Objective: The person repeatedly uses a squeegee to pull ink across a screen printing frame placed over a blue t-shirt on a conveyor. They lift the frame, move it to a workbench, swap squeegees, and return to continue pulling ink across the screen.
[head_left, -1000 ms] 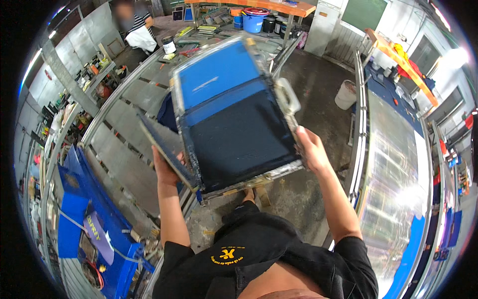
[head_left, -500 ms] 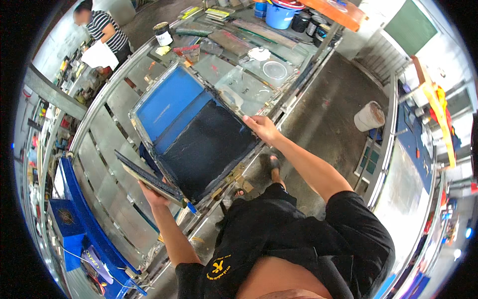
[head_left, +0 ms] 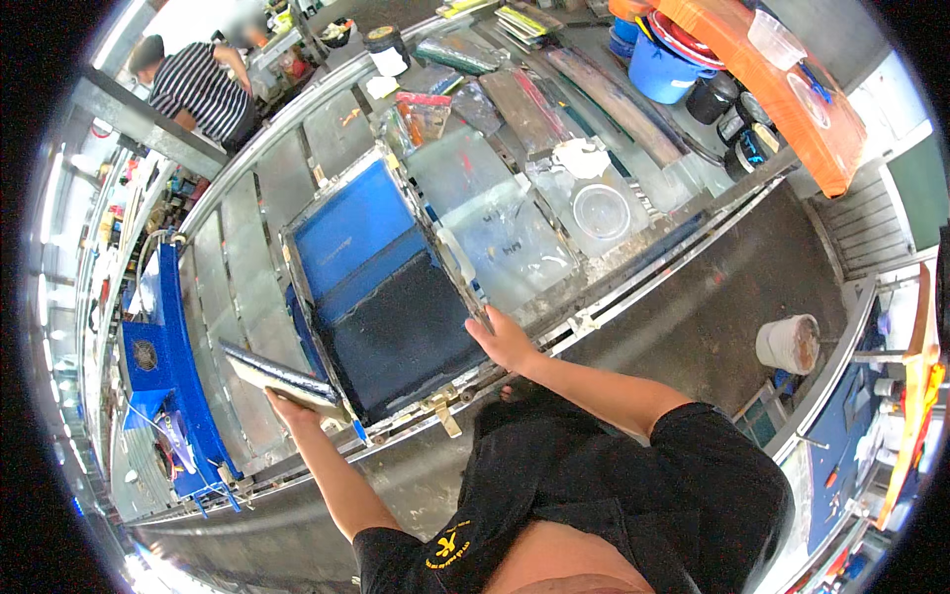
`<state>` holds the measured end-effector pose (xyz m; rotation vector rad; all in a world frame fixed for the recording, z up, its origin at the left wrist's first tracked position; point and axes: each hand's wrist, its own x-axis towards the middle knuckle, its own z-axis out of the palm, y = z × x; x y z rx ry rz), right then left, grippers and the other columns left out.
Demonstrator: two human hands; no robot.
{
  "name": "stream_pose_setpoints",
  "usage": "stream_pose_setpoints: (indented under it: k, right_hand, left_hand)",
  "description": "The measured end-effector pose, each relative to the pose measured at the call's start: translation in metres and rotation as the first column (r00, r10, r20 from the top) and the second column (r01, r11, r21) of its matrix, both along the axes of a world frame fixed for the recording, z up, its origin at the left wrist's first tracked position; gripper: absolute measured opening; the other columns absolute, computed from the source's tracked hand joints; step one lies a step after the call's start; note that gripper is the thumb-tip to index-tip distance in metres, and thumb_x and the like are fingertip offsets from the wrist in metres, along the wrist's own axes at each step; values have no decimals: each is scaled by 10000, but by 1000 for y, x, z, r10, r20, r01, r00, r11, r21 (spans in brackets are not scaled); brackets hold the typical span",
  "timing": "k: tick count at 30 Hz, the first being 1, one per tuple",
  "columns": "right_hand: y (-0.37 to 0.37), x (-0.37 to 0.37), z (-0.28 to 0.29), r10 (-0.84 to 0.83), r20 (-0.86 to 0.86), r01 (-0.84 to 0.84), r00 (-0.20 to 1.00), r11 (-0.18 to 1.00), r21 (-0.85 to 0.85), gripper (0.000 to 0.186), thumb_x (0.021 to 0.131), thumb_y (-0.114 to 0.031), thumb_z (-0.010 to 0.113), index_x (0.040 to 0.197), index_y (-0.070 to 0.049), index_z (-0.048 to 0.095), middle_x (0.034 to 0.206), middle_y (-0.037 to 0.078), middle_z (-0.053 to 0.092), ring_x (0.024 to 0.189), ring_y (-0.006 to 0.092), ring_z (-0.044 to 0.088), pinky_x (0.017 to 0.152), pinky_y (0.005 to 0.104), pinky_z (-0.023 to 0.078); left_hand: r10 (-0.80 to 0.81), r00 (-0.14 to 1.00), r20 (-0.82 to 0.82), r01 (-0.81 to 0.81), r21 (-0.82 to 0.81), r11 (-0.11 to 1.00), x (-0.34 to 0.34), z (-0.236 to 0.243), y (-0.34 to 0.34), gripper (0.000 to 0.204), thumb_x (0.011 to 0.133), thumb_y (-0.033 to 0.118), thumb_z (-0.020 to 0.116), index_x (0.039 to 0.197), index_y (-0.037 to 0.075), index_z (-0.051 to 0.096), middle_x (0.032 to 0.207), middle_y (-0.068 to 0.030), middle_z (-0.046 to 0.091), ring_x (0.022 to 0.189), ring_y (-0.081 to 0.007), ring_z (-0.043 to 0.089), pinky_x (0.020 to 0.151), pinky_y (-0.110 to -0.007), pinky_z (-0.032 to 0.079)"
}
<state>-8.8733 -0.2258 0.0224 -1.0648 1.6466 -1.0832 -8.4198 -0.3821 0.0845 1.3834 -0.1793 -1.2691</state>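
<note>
A screen-printing frame [head_left: 302,272] lies on the long table before me, its mesh blue at the far part. Black ink [head_left: 401,332] covers the near part of the mesh. My left hand [head_left: 289,407] is closed around a wide squeegee [head_left: 280,376] with a dark blade edge, held tilted beside the frame's near left corner. My right hand [head_left: 503,340] grips the frame's right edge near its near corner, thumb on top; some of its fingers are hidden.
Glass panels [head_left: 510,243] lie beyond the frame, with a round clear lid [head_left: 602,212] and ink-stained boards. A black ink can [head_left: 387,51] stands farther back. Blue buckets [head_left: 661,69] and an orange surface [head_left: 792,99] are far right. A person in a striped shirt [head_left: 203,94] works far left.
My view has swung, bringing more of the table's far right into sight. Both hands keep their holds on squeegee and frame. The far person has turned and leans over the bench.
</note>
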Motion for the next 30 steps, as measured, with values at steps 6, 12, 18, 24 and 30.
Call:
stream_pose_setpoints:
  k: [6,12,18,24,30]
  right_hand:
    - [14,-10,4,118,-154,-95,981,984,153,491,1009,-369,621,1283,39,620,1168,316,697,1117,488,655,973,538,507]
    - [20,19,-10,158,-169,-159,973,987,6,328,961,-269,642,1055,45,674,919,313,693,926,510,676,797,560,521]
    - [24,62,-6,314,-119,-299,942,945,130,317,965,-278,623,1002,33,669,940,303,697,950,503,672,830,579,515]
    - [21,34,8,167,-36,-164,985,983,77,471,1001,-323,602,1275,56,651,1214,337,673,1183,473,636,1018,525,495]
    - [11,-71,117,169,-226,-203,959,970,-135,698,971,-564,696,1386,-5,645,1331,262,681,1286,409,622,1130,489,465]
  left_hand:
    - [-47,969,-241,16,-126,992,-1,56,50,980,895,918,371,1605,243,348,1429,-213,621,1289,-403,604,1044,-583,498]
    - [52,954,-294,-100,-153,983,1,66,134,971,852,888,549,1364,71,437,1409,-185,649,1277,-367,622,1072,-527,502]
    - [56,935,-351,-138,-214,967,57,84,204,660,870,751,674,925,108,537,1382,-170,680,1212,-386,671,1043,-557,536]
    - [116,928,-355,-244,-342,907,90,73,244,652,844,703,725,1032,84,648,1390,-170,682,1253,-358,656,1068,-560,513]
    - [249,821,-513,-435,-280,856,97,60,253,752,909,629,688,1321,5,608,1431,-185,645,1307,-376,617,1101,-539,484]
